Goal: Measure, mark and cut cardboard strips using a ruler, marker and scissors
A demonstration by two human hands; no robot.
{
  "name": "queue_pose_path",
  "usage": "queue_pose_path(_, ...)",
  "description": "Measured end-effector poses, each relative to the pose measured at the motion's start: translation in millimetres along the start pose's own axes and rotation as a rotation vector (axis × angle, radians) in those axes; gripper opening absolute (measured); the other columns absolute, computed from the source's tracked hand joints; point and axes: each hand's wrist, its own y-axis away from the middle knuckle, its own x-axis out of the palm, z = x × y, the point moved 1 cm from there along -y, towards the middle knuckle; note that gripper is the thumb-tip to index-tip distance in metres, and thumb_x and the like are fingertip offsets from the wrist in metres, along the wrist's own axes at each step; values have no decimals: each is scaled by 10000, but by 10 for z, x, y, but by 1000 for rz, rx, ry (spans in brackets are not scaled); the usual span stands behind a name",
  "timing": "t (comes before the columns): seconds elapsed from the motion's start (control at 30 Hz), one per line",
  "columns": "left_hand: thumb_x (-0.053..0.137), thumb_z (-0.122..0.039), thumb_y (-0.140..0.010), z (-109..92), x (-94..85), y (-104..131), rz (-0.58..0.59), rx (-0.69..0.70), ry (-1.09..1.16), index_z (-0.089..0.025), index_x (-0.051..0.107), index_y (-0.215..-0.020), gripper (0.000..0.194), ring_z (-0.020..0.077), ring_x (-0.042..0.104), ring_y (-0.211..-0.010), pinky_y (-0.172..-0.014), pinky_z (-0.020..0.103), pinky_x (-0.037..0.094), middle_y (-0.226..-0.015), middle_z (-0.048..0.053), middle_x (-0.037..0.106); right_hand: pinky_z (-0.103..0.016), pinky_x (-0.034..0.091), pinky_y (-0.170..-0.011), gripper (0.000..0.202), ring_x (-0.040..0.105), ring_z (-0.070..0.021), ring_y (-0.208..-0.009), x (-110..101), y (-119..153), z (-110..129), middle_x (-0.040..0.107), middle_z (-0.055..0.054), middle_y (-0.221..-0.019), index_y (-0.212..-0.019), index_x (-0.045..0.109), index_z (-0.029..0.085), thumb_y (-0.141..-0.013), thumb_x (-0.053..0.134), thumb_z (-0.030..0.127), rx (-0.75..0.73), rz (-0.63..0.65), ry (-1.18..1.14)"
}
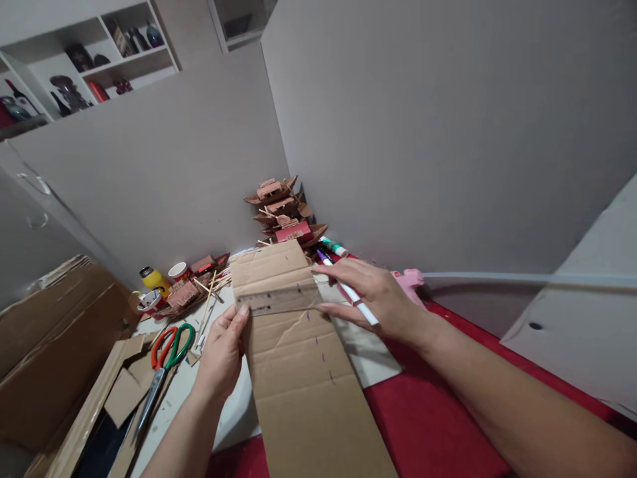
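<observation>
A long strip of brown cardboard (303,398) lies in front of me, with several short purple marks along its right part. Across its upper half rests a clear ruler (279,301). My left hand (223,345) pinches the ruler's left end and the cardboard's left edge, thumb on top. At the right edge, my right hand (371,292) holds a white marker (355,299) with a purple tip; its thumb and forefinger reach around the ruler's right end.
Scissors (158,375) with red and green handles lie left, beside a cardboard box (60,332). Small model boats (293,232) stand against the wall. A yellow bottle (155,281), cups and thin sticks are at back left.
</observation>
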Motion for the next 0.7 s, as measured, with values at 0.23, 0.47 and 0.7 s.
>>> queue_pose_path(0.23,725,-394,-781,-14,-2,44,-81,93,43,-188,677,-1148,424,240,694,-957,-868,341,525,-1005,82,750,-268,519,-616,361,601,-153,-726,25,-2,11,642,-29,-877,-1113,614,225,-840,659,458,644,-404,-556)
queue_pose_path(0.47,773,-413,-720,0,4,79,-243,127,82,-192,660,-1170,514,240,697,-951,-881,348,522,-1018,83,747,-190,393,-368,457,505,-101,-487,218,-13,99,578,19,-643,-928,606,181,-699,752,549,894,-167,-1013)
queue_pose_path(0.7,743,-416,-756,72,21,120,-263,137,9,-222,685,-1140,433,220,692,-964,-880,310,515,-1028,50,748,-174,329,-352,402,475,-58,-382,185,-22,123,606,31,-567,-752,600,161,-623,834,461,985,-244,-1232)
